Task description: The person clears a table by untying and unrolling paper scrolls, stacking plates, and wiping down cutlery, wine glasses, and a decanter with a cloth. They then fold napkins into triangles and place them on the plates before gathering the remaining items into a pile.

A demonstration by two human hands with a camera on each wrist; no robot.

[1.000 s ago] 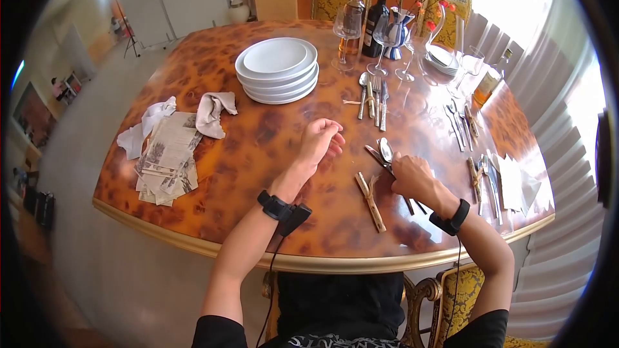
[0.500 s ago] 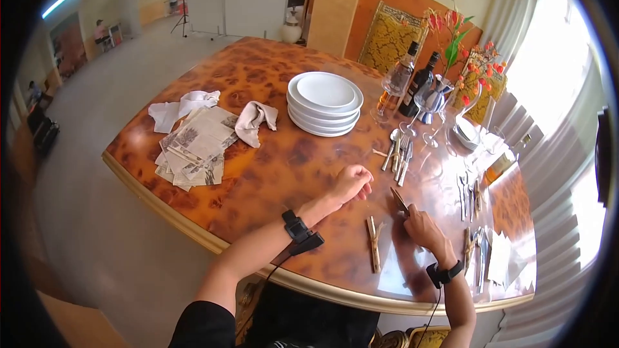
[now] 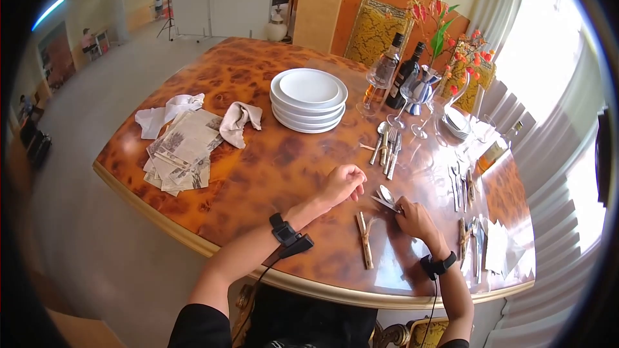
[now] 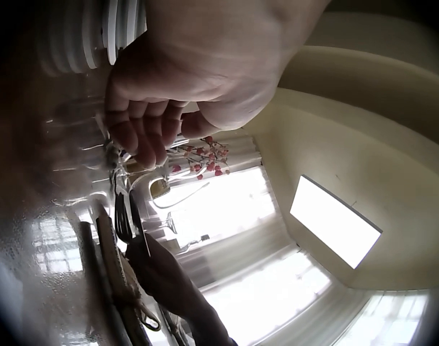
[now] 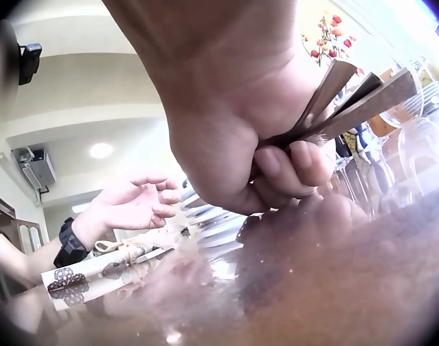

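Cutlery fills the right hand (image 3: 416, 220): its fingers curl round a small bunch, with a spoon (image 3: 385, 191) and a blade-like piece (image 3: 385, 203) jutting toward 10 o'clock in the head view. From the right wrist, 3 flat ends (image 5: 376, 105) fan out toward 2 o'clock; which pieces they belong to I cannot tell. The left hand (image 3: 343, 183), at 10 o'clock from the right, hangs with loosely bent fingers and holds nothing. A tied paper roll (image 3: 364, 240) lies on the glossy table (image 3: 264, 174) at 8 o'clock from the right hand, apart from it. Laid cutlery (image 3: 391, 148) sits at 11 o'clock.

To handle the bunch well, I would keep the grip low on the handles and let the pieces stay fanned, so 1 can slide free without dragging the other pieces. The left hand's fingertips are well placed to steady or draw out a single piece. Smooth metal may slip or clatter on this polish, so any lowering should be flat and gentle, clear of the roll.
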